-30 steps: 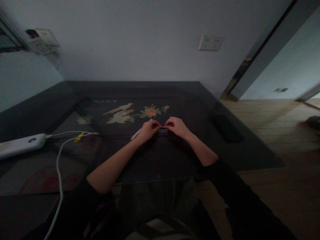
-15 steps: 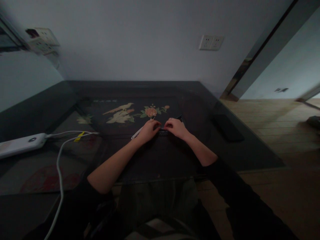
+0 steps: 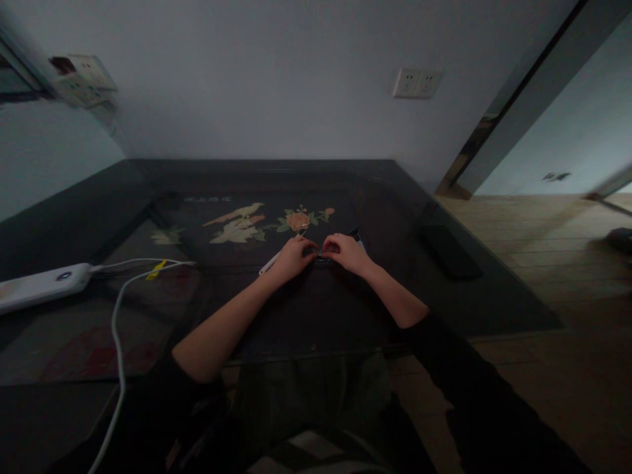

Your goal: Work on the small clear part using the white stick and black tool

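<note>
My left hand (image 3: pixel 292 257) and my right hand (image 3: pixel 346 251) meet near the middle of the dark table, fingertips bent and pinched close together. Between and just under them lies a small dark piece with a shiny edge (image 3: pixel 323 262), too dim to name and mostly covered by the fingers. A slim white thing (image 3: pixel 268 264) sticks out on the near left side of my left hand, and its middle is hidden under that hand. Behind my right hand, a dark flat item with a pale edge (image 3: pixel 355 233) shows in part.
On the left, a white power bank (image 3: pixel 44 287) has a white cable (image 3: pixel 118 329) with a yellow tag (image 3: pixel 157 270). A black phone-like slab (image 3: pixel 450 253) lies to the right. The dark table (image 3: pixel 390 197), with a bird-and-flower picture, meets a wall with sockets (image 3: pixel 418 83).
My right hand's fingers have shifted very slightly left over the small dark piece, covering a bit more of it. My left hand stays almost where it was.
</note>
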### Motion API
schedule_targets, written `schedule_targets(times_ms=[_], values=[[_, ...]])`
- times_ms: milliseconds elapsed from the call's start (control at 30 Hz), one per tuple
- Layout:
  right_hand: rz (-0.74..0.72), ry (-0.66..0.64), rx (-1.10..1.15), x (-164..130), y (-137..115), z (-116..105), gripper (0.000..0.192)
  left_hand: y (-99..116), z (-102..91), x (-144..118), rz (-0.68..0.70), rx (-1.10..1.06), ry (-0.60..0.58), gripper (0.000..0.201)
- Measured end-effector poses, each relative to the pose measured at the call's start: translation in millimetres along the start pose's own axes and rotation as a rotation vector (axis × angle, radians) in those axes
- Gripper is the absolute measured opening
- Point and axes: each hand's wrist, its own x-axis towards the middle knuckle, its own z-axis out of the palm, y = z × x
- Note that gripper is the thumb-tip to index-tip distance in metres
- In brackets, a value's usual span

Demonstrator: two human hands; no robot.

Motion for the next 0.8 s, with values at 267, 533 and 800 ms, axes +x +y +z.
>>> schedule_targets(times_ms=[267,533,800], values=[[0.044,0.009,-0.045,1,4,1,0.013,6,-4.2,-1,-0.019,-0.030,-0.015,0.019],[0.060,-0.004,-0.053,0,4,1,0.011,11,-5.0,-2,-0.033,-0.023,-0.007,0.016],[0.068,-0.009,-0.049,0,5,1,0.011,11,-3.6,-2,-0.035,-0.058,-0.002,0.016]])
